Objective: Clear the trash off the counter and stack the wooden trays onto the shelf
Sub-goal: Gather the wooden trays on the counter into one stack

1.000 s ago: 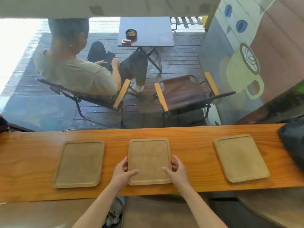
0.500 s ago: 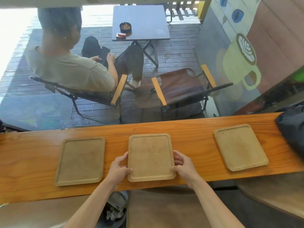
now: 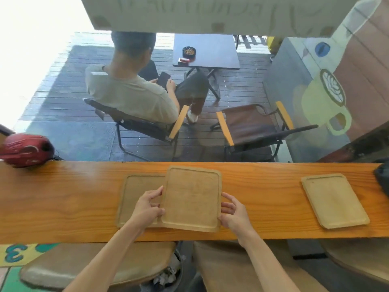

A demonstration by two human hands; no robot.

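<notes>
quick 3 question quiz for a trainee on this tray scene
1. True or false: the held tray partly overlaps the left tray.
2. How many wooden trays are on the counter? A) two B) three C) four
3. Which hands grip the held tray?

Key
1. True: its left part covers the left tray's right side.
2. B: the two overlapping ones and the right tray, lying apart.
3. Both: the left hand on its left edge, the right hand on its right edge.
</notes>
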